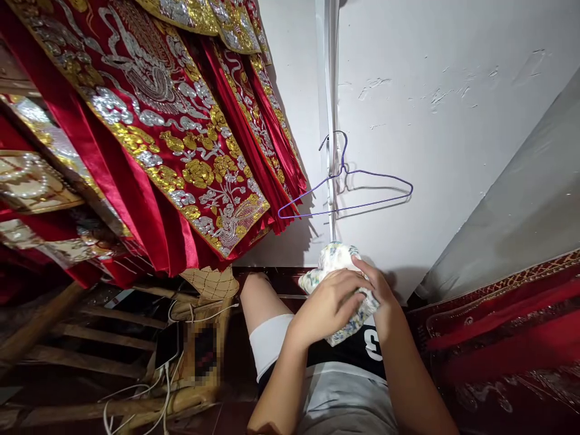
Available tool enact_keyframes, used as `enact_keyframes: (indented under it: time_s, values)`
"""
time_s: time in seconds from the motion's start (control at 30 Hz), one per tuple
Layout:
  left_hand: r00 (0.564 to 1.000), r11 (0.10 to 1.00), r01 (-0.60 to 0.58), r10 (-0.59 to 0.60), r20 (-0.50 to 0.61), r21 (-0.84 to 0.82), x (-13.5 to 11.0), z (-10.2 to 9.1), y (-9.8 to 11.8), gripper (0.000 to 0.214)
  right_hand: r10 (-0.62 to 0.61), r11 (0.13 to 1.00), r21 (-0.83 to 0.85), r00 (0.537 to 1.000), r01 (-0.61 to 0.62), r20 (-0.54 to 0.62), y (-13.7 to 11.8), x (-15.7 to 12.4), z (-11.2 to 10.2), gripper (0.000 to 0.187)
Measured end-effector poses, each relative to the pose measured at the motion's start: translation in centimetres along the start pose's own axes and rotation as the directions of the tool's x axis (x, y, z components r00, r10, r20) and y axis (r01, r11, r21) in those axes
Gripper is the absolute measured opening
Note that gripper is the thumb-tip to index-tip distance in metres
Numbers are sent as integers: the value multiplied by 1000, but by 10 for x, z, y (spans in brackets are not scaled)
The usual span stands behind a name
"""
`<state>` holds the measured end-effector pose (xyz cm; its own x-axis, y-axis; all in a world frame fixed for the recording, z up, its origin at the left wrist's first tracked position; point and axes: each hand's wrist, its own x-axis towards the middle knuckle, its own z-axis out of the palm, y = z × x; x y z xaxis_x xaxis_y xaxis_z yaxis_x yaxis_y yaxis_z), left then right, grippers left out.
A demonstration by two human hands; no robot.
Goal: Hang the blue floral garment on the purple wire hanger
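A white cloth with a blue, green and yellow floral print (338, 260) is bunched up in front of my lap. My left hand (328, 302) lies across its near side, fingers curled over the fabric. From the other side my right hand (375, 284) grips the same cloth, and its fingertips come close to those of my left. Part of the cloth is hidden beneath both hands, and whether it is a garment I cannot tell. Beyond it, a purple wire hanger (344, 171) hangs bare against the white wall.
Red embroidered hangings with gold and silver figures (199, 151) fill the upper left. A wooden rack (113, 329) at lower left bears a phone (167, 345) and white cables (167, 393). A white strip (332, 78) runs down the wall (408, 78). Red patterned fabric (512, 320) lies at right.
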<state>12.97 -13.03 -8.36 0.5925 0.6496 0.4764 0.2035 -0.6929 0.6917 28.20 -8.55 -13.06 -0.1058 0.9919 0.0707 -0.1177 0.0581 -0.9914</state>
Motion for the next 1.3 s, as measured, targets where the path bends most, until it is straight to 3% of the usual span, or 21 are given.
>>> enact_keyframes:
  time_s: [0.07, 0.13, 0.2, 0.27, 0.37, 0.47, 0.53, 0.63, 0.73, 0.8, 0.87, 0.93, 1.07, 1.23, 1.3]
  values:
    - [993, 1000, -1, 1, -121, -7, -2, -5, 3, 27, 106, 987, 123, 994, -105, -5, -6, -2, 2, 40]
    - [948, 1000, 12, -16, -319, -13, -4, -12, 0, 30, 155, 970, 178, 986, -164, 63, -16, -8, 5, 33]
    - [903, 999, 42, -48, -427, -23, -6, -16, -8, 33, 190, 962, 168, 968, -216, 162, -26, -15, 7, 35]
    - [929, 994, 59, -90, -360, -97, -7, -16, -21, 43, 252, 946, 140, 933, -294, 257, -34, -20, 3, 38]
    - [982, 962, 129, -158, -105, -240, -14, -11, -44, 57, 295, 940, 84, 910, -332, 292, -44, -20, -12, 30]
    - [962, 910, 273, -260, 85, -313, -26, -17, -61, 56, 226, 974, -29, 943, -226, 245, -60, -9, -34, 22]
    - [942, 897, 335, -312, 123, -290, -34, -30, -67, 56, 107, 990, -112, 974, -86, 198, -72, 5, -47, 20]
    - [904, 922, 385, -387, 182, 45, -40, -49, -71, 56, -165, 980, -117, 985, 159, -42, -79, 38, -57, 13]
    - [794, 770, 374, -554, 251, 517, -39, -54, -68, 50, -274, 961, -50, 919, 271, -283, -65, 80, -51, 47]
    - [710, 632, 352, -661, 243, 690, -38, -55, -64, 42, -288, 957, -115, 912, 265, -293, -48, 106, -43, 51]
    - [670, 550, 344, -712, 211, 761, -39, -61, -59, 39, -311, 939, -230, 916, 256, -252, -30, 123, -40, 43]
    - [687, 532, 360, -707, 168, 766, -40, -75, -58, 39, -372, 898, -340, 894, 279, -249, -17, 125, -45, 32]
    - [793, 614, 401, -605, 79, 679, -42, -116, -63, 33, -476, 833, -444, 838, 332, -266, -16, 100, -74, 19]
    - [940, 774, 320, -330, -85, 547, -22, -141, -69, 18, -464, 824, -456, 862, 336, -203, -49, 64, -101, 13]
    - [966, 879, 247, -190, -176, 409, -7, -142, -67, 20, -399, 859, -415, 900, 299, -176, -57, 56, -100, 10]
